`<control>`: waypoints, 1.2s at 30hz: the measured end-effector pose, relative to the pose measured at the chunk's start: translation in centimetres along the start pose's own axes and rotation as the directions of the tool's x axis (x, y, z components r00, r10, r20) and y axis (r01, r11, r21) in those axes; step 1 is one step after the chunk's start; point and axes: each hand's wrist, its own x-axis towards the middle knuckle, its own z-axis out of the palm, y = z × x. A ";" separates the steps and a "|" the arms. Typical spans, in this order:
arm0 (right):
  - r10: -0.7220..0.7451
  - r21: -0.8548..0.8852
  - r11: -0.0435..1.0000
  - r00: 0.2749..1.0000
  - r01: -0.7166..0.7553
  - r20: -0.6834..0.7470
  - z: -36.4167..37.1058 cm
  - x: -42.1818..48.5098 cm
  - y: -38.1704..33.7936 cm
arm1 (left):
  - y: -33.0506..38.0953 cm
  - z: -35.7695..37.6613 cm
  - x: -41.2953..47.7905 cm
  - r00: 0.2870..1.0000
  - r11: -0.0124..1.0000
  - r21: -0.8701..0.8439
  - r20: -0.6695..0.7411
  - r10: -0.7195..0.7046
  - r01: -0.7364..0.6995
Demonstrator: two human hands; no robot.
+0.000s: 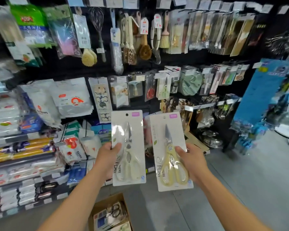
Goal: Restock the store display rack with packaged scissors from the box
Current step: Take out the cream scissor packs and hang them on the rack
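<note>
Beyond my hands, the display rack (105, 67) carries hung brushes (144, 47) and bagged goods. Below my hands, the cardboard box (105, 204) stands open on the floor, packs inside. My left hand (107, 157) grips the cream-handled scissors pack (132, 130) at its left edge, thumb on the front. My right hand (192, 160) grips the yellow-handled scissors pack (159, 130) at its right edge. Both packs stand upright, side by side, apart.

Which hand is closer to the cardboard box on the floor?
Left. The left hand, holding the white-handled scissors pack, is almost straight above the cardboard box. The right hand, holding the yellow-handled scissors pack, is above it but off to the right.
</note>
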 end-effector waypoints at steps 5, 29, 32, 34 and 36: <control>0.017 0.002 1.000 1.000 -0.017 0.003 -3.4 1.5 -0.6 | 1.2 3.8 -1.8 1.000 1.000 -0.022 0.026 -0.004 0.005; 0.010 -0.025 1.000 0.990 -0.014 -0.139 -4.7 34.6 -3.0 | 4.7 18.0 26.3 0.999 1.000 -0.024 -0.038 -0.003 0.002; 0.058 -0.008 0.998 0.987 -0.060 -0.150 -5.0 38.6 -2.5 | 5.3 19.6 29.1 0.997 1.000 0.014 -0.079 0.007 -0.006; 0.087 0.000 0.996 0.988 -0.088 -0.125 -5.0 41.5 -2.1 | 5.7 20.6 30.7 0.995 1.000 0.023 -0.095 -0.007 0.009; 0.105 0.004 0.994 0.990 -0.105 -0.092 -5.0 44.3 -1.7 | 6.0 21.5 32.1 0.995 0.999 0.009 -0.089 -0.035 0.035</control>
